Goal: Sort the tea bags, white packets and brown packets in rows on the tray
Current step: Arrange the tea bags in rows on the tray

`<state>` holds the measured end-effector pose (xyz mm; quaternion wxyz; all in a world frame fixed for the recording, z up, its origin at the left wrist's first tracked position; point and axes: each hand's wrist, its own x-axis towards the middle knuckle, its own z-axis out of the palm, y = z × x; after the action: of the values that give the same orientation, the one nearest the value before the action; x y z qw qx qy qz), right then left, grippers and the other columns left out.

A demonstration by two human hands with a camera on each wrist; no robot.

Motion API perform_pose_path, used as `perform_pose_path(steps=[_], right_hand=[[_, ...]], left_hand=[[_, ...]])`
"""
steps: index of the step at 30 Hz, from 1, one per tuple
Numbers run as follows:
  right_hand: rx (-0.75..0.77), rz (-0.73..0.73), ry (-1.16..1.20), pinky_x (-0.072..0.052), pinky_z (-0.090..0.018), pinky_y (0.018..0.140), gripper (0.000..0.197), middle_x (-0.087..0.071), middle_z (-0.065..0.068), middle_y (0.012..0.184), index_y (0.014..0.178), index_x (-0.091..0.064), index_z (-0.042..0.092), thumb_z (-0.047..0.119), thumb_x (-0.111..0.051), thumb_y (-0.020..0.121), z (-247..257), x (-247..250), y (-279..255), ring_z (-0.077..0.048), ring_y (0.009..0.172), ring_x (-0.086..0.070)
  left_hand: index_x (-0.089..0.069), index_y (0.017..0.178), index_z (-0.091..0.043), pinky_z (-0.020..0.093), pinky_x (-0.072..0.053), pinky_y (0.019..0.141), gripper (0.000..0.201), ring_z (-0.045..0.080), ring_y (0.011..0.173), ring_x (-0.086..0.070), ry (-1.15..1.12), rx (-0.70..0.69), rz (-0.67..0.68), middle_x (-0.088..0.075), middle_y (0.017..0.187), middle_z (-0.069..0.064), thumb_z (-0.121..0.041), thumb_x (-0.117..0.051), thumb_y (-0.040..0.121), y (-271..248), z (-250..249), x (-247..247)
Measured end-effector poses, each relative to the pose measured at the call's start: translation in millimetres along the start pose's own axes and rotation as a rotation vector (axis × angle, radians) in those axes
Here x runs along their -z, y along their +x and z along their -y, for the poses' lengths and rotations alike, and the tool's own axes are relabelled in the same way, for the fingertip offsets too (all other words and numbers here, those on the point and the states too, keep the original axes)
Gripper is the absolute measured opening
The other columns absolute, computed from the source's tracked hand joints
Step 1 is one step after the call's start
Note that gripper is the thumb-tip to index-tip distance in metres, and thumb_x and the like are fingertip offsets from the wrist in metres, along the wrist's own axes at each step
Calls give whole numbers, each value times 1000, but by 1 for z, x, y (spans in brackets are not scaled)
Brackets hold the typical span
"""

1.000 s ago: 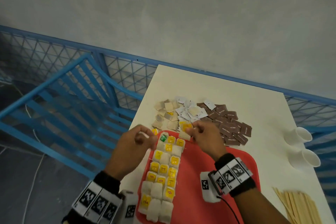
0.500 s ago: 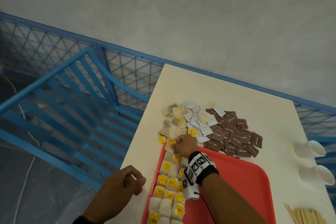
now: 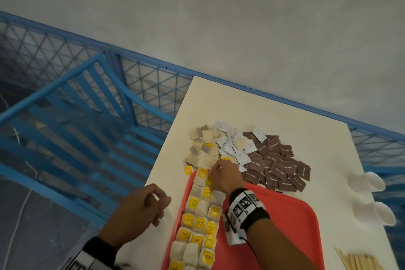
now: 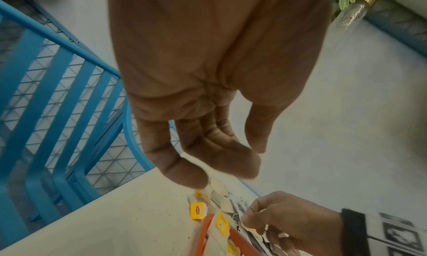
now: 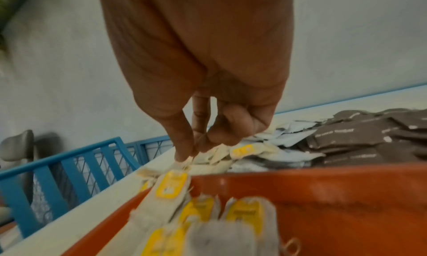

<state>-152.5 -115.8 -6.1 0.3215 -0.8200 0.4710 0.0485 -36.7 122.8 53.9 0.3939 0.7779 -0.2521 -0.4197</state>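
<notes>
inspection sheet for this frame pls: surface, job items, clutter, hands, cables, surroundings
Surface: white table.
Job's things: red tray holds tea bags in rows only; loose tea bags, white packets, brown packets heaped beyond it.
Clutter: two paper cups, wooden stirrers.
Hands: left hand loosely curled, holding nothing; right hand pinches a tea bag string at the tray's far end.
Cables: thin cable from the right wrist unit.
Surroundings: blue mesh railing, grey wall.

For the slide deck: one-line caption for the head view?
Right hand reaches the far end of tea bag rows on red tray; left hand idle beside it.
</notes>
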Motion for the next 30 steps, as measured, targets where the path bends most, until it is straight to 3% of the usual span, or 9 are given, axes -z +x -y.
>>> perform_pose_path(steps=[4,8,13,16,18,21,25,28,30], right_hand=[[8,16,-88,-50,-30,65,16,-67,-6,89,77,-66,18,20,-52,86,-26,28,15,-24,79,-64],[70,-16,-154,-55,-36,74,13,-67,-3,88,74,-62,22,20,-54,84,-35,38,36,-24,84,-64],[237,-11,-334,-47,-37,83,21,-57,-9,109,104,-65,13,17,-50,90,-34,36,61,-31,106,-54],[271,53,-502,-46,-40,85,24,-51,-6,117,114,-59,19,23,-52,92,-41,30,69,-31,114,-46],[277,65,-493,-46,-40,86,26,-54,-5,118,117,-57,19,17,-52,92,-46,28,72,-31,116,-46],[257,60,-411,-47,-37,81,17,-60,-6,109,105,-58,17,15,-52,90,-50,26,75,-28,110,-52],[202,93,-331,-47,-36,80,8,-52,-4,99,88,-58,17,24,-58,90,-52,35,77,-26,101,-52],[205,46,-224,-47,-35,79,12,-51,-1,94,82,-62,18,24,-63,92,-51,49,78,-23,94,-52],[211,50,-92,-46,-25,67,19,-56,4,83,75,-58,20,25,-68,90,-44,55,77,-15,79,-55]], left_hand=[[-66,88,-14,18,-48,53,19,5,48,-57,25,16,-40,-66,58,2,-32,-65,95,27,-15,-13],[-66,89,-11,16,-46,51,24,4,47,-54,65,19,-91,-65,62,-2,-34,-66,95,76,-27,-26],[-60,85,-17,29,-44,68,18,16,77,-59,288,66,-242,-64,87,1,-32,-65,94,147,-29,-33],[-58,99,-24,30,-45,73,23,18,89,-56,524,-6,-109,-60,104,3,-4,-57,89,167,-28,-35],[-57,118,-26,36,-47,86,37,21,104,-53,778,-117,6,-54,118,2,-5,-58,88,173,-26,-40],[-56,125,-31,39,-40,96,34,24,116,-48,933,-209,26,-50,128,-3,-26,-64,92,181,-18,-45],[-63,118,-30,37,-36,96,23,21,114,-47,992,-306,63,-54,125,-5,-35,-59,97,191,-11,-52],[-65,117,-26,36,-35,92,23,21,111,-49,877,-332,30,-57,119,-2,-36,-53,99,197,-15,-50],[-67,109,-19,32,-36,85,21,21,104,-52,710,-334,-3,-59,110,-2,-33,-61,95,200,-21,-44]])
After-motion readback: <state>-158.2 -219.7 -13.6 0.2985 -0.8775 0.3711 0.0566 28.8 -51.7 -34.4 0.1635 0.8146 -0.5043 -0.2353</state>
